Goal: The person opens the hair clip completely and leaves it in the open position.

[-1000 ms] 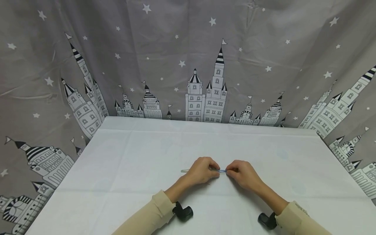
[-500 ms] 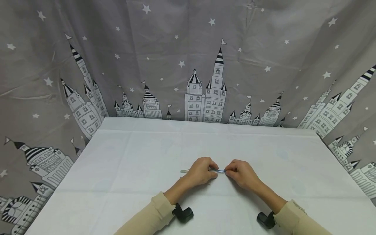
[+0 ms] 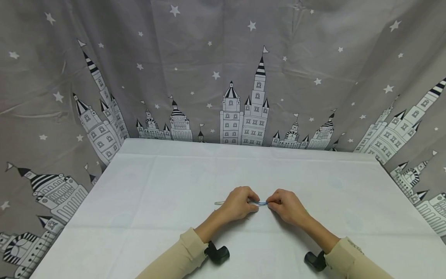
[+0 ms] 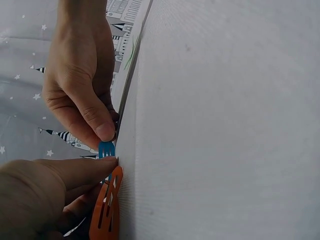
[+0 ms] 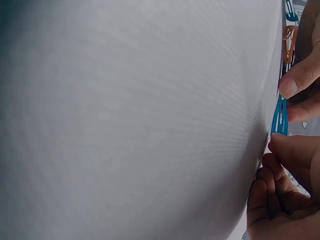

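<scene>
In the head view, my left hand (image 3: 239, 203) and right hand (image 3: 286, 204) meet over the middle of the white table. Between their fingertips stretches a blue snap hair clip (image 3: 263, 203). My right thumb and forefinger pinch its one end; my left thumb and fingers pinch it towards the other, covering that part. An orange hair clip (image 4: 106, 210) lies along the left fingers in the left wrist view. Beyond it, in the right wrist view, a teal hair clip (image 5: 291, 11) shows at the top edge. In the head view a pale green hair clip (image 3: 219, 203) sticks out behind the left hand.
The white cloth-covered table (image 3: 167, 182) has faint creases. A grey curtain (image 3: 195, 58) with stars and castles hangs behind it and at both sides. Black wrist cameras (image 3: 217, 254) sit under both beige sleeves (image 3: 177, 254).
My right hand has shifted very slightly to the left, with the blue hair clip still pinched between both hands. My left hand has barely moved.
</scene>
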A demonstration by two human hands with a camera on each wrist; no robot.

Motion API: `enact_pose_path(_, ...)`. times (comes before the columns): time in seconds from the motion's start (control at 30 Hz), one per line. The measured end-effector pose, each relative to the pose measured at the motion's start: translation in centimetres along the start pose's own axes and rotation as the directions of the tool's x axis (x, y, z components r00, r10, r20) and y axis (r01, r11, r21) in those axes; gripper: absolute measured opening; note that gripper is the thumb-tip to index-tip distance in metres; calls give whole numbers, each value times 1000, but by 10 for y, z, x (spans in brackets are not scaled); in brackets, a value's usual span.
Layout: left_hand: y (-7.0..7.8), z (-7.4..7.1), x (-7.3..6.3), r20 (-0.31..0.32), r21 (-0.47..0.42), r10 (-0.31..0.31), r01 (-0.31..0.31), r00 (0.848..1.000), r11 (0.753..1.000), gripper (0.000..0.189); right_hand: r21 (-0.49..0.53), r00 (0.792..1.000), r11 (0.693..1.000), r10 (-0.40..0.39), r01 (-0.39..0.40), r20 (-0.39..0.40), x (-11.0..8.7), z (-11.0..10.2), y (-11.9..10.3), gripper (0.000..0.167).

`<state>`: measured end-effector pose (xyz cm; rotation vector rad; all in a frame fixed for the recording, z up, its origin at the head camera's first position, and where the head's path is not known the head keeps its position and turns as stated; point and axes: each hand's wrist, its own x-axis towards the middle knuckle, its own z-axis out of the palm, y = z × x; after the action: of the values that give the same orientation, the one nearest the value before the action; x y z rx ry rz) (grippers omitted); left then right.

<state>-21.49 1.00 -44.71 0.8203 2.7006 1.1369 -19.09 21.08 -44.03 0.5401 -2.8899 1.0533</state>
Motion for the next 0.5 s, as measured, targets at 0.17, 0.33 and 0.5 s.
enact_pose_path(0.17,0,0,-1,0,-10,7,-7,1000,1000,18,2,1000,1000,22,-22,4,-1,0,-1,9)
enact_pose_path(0.33,-1,0,-1,-9,-11,19,-19,1000,1000,16,7,1000,1000,30,-30,5,-1,0,-1,9)
enact_pose_path(0.5,-2,0,-1,-17,-18,25,-25,1000,1000,15,9,1000,1000,26,-26,4,-1,0,-1,9)
